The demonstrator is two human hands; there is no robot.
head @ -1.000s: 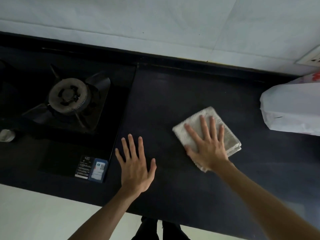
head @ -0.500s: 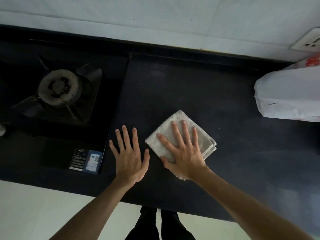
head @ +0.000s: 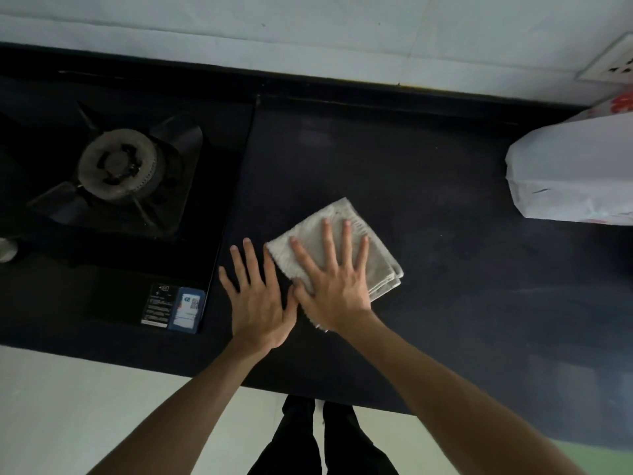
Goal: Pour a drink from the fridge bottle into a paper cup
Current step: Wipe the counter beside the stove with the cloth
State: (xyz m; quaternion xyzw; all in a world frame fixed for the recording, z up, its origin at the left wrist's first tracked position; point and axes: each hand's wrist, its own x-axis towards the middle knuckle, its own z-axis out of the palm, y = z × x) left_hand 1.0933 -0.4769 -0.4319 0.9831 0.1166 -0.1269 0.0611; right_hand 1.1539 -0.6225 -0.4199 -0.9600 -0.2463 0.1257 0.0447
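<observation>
A dark table (head: pixel 445 234) runs across the view, its near edge cutting diagonally from lower left to right above the pale floor (head: pixel 68 406) and the person's dark trousers (head: pixel 308 440).

The right hand (head: pixel 334 286) lies flat, fingers spread, pressing on a folded grey cloth (head: pixel 380 258); it grips nothing, only bears down with the palm. The left hand (head: pixel 257 303) is likewise flat and splayed, resting on the bare table just beside the cloth, its thumb touching or nearly touching the right thumb; the view is too dim to tell which.

To the left, a black gas hob (head: pixel 212 186) sits level with the table, its right edge passing just beside the left hand's little finger. The burner (head: pixel 116 166) stands well apart from both hands, and a label sticker (head: pixel 173 308) marks the hob's near right corner.

At the far right, a white paper bag (head: pixel 568 173) rests on the table. Between the cloth and that bag the table is open and bare, as is the strip behind the cloth up to the raised back edge under the pale wall (head: pixel 308 36).

Neither the bottle nor the paper cup appears anywhere in view.
</observation>
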